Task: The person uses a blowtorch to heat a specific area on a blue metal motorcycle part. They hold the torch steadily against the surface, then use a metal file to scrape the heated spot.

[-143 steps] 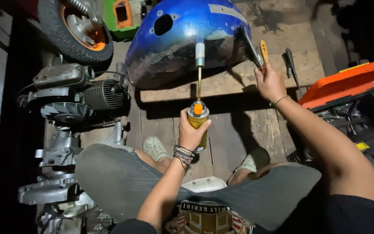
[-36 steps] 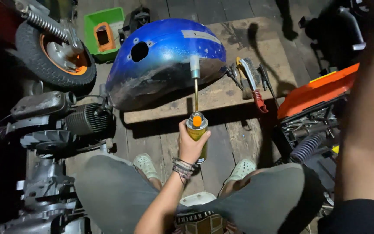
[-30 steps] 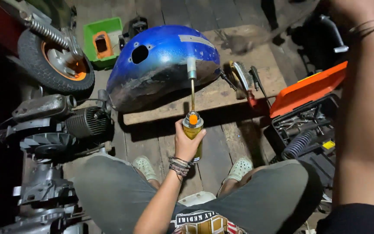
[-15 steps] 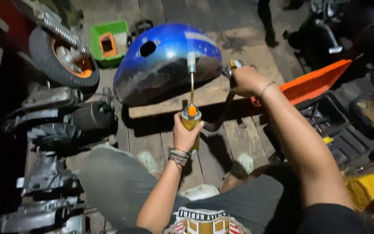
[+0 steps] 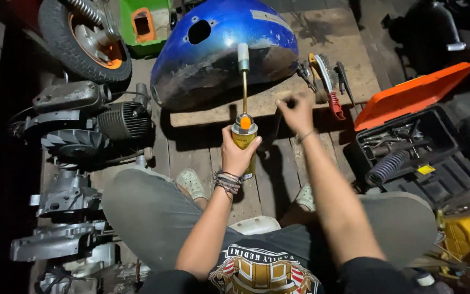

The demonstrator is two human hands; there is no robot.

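Note:
My left hand is closed around a yellow gas torch canister with an orange knob. Its long brass tube ends in a silver nozzle right against the blue, scorched motorcycle fuel tank. The tank lies on a wooden board in front of my knees. My right hand hovers blurred over the board just right of the torch, fingers loosely apart with nothing seen in them. A wire brush with a yellow and red handle lies beyond it.
An orange toolbox lid and a black tray holding a coil spring sit to the right. To the left are a wheel, a green box, a finned engine and casings.
My right arm came down from up high, reached to the wire brush on the board, and has now drawn back toward the torch. The left hand has kept the torch on the tank.

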